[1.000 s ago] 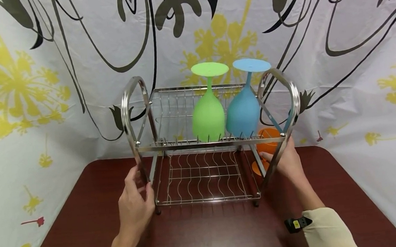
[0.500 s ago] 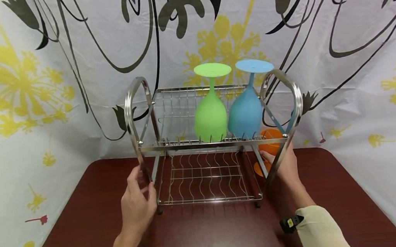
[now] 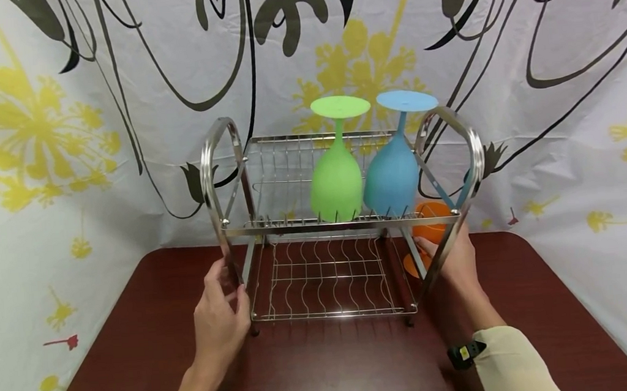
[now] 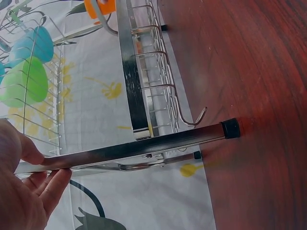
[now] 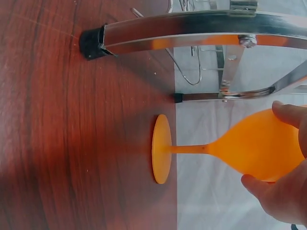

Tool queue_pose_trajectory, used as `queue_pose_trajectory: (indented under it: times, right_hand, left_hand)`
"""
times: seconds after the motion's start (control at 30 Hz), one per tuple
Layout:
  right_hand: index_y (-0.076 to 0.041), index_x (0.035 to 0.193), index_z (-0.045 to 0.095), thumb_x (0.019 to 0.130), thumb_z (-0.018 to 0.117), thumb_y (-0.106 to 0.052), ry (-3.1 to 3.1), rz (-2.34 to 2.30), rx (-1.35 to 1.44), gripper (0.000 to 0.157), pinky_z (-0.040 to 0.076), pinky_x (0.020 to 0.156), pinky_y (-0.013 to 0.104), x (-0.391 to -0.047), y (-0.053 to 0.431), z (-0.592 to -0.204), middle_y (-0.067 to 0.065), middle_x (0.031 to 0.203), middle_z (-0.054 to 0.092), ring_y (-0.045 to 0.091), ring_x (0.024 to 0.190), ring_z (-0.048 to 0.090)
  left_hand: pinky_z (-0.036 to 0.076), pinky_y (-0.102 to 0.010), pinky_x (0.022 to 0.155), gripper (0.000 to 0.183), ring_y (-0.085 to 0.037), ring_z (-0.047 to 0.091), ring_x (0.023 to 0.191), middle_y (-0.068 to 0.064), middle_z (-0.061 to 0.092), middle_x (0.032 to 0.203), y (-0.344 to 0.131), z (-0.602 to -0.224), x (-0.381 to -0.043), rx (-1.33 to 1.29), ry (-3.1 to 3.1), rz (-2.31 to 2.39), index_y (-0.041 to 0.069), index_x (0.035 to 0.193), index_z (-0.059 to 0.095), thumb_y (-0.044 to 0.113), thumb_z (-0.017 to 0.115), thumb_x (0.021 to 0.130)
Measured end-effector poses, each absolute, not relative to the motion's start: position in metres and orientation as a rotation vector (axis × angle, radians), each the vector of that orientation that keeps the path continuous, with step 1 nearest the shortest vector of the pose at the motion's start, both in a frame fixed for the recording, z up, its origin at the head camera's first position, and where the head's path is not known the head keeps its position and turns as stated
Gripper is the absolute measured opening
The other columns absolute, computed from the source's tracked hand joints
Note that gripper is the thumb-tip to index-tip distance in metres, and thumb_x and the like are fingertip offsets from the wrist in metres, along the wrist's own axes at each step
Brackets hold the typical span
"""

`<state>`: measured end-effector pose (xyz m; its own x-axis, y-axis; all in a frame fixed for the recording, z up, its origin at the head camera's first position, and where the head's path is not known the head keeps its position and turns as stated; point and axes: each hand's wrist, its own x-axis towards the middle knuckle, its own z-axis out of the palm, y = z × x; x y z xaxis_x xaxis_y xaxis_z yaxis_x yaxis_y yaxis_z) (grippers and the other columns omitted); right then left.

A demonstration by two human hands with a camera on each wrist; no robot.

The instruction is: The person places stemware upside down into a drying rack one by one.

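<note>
A two-tier metal dish rack (image 3: 327, 226) stands on the table. My left hand (image 3: 218, 316) grips its left front leg, thumb on one side and fingers on the other, as the left wrist view shows. At the rack's right side my right hand (image 3: 458, 258) holds an orange goblet (image 5: 259, 143) by its bowl. The goblet is upright, its round foot on the tabletop, partly hidden behind the rack's right leg in the head view. On the upper tier, a green goblet (image 3: 337, 184) and a blue goblet (image 3: 392, 177) sit upside down side by side.
The rack's lower tier (image 3: 328, 277) is wire with wavy dividers. Dark reddish wood makes up the table (image 3: 338, 371). Behind it hangs a white patterned curtain (image 3: 170, 59), close to the rack's back. Black caps cover the rack's feet (image 5: 92, 43).
Only the head view has shifted slightly. Both hands, the rack and the goblets keep their places relative to one another.
</note>
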<state>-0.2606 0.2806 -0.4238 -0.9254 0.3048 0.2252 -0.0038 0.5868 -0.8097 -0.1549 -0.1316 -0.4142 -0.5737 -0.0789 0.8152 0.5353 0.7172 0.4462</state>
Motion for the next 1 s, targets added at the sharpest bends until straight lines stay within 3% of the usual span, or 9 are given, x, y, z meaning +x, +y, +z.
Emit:
queue_pose_trajectory:
  times: [0.23,0.57,0.67,0.8,1.0]
  right_hand:
    - [-0.007,0.154,0.012,0.082,0.074,-0.048,-2.487,1.277,-0.297,0.104,0.044,0.096,0.057,-0.248,0.289,-0.411,0.028,0.137,0.046,0.043,0.118,0.049]
    - [-0.01,0.154,0.017,0.081,0.076,-0.044,-2.454,1.189,-0.282,0.099,0.049,0.094,0.056,-0.217,0.291,-0.392,0.023,0.138,0.048,0.04,0.116,0.053]
    - [-0.013,0.154,0.018,0.081,0.076,-0.044,-2.457,1.169,-0.305,0.097,0.055,0.085,0.038,-0.204,0.292,-0.386,0.02,0.136,0.05,0.035,0.112,0.055]
    - [-0.014,0.153,0.022,0.081,0.078,-0.038,-2.438,1.141,-0.297,0.094,0.044,0.068,0.013,-0.185,0.293,-0.378,0.018,0.132,0.052,0.029,0.105,0.055]
    - [-0.017,0.151,0.03,0.077,0.083,-0.032,-2.39,1.125,-0.331,0.092,0.04,0.071,0.011,-0.16,0.289,-0.368,0.014,0.13,0.054,0.009,0.095,0.049]
  left_hand:
    - [0.06,-0.033,0.063,0.062,-0.03,0.067,0.085,-0.02,0.061,0.098,-0.132,-0.414,-0.156,-0.352,-2.024,-0.866,-0.006,0.133,0.042,-0.017,0.065,0.076]
    - [0.06,-0.034,0.063,0.062,-0.03,0.068,0.084,-0.021,0.061,0.098,-0.133,-0.413,-0.156,-0.365,-2.026,-0.877,-0.006,0.134,0.042,-0.016,0.065,0.077]
    - [0.06,-0.034,0.063,0.062,-0.03,0.068,0.085,-0.021,0.061,0.099,-0.132,-0.412,-0.158,-0.367,-2.025,-0.886,-0.006,0.134,0.042,-0.016,0.065,0.077]
    - [0.06,-0.034,0.064,0.061,-0.029,0.068,0.086,-0.021,0.061,0.101,-0.131,-0.413,-0.159,-0.36,-2.035,-0.885,-0.007,0.134,0.041,-0.015,0.065,0.078]
    - [0.06,-0.033,0.064,0.061,-0.03,0.068,0.086,-0.021,0.061,0.101,-0.132,-0.415,-0.157,-0.334,-2.04,-0.874,-0.006,0.133,0.042,-0.016,0.065,0.078]
